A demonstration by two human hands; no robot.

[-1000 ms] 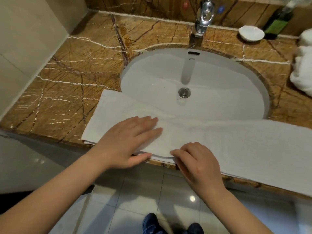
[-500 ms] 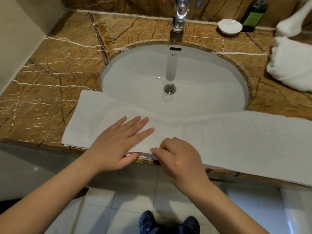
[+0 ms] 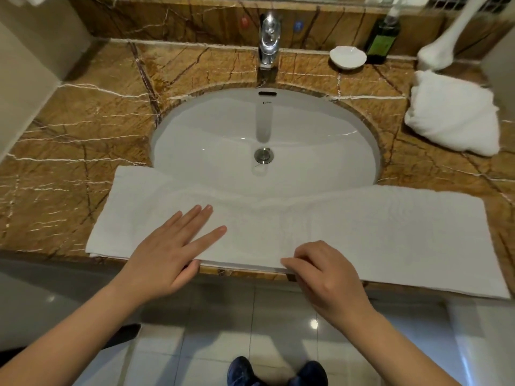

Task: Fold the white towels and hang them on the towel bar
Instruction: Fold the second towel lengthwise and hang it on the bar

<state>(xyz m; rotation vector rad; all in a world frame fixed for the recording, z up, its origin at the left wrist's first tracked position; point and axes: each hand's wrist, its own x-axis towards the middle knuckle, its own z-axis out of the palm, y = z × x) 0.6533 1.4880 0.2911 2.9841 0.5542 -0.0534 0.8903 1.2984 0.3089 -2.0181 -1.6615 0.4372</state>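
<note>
A long white towel (image 3: 390, 235), folded lengthwise, lies along the front edge of the brown marble counter (image 3: 72, 140) and across the front of the sink. My left hand (image 3: 170, 252) presses flat on its left half, fingers straight. My right hand (image 3: 320, 271) has curled fingers that pinch the towel's near edge at the counter's front. A second white towel (image 3: 451, 112) sits bunched at the back right of the counter. No towel bar is in view.
A white oval sink (image 3: 264, 135) with a chrome tap (image 3: 269, 40) fills the counter's middle. A small white dish (image 3: 347, 57) and a dark green bottle (image 3: 383, 37) stand at the back right. Tiled floor and my dark shoes (image 3: 276, 371) lie below.
The view has shifted so the whole towel and the bunched towel show. My right hand slid slightly right along the near edge; my left hand stays flat on the towel.
</note>
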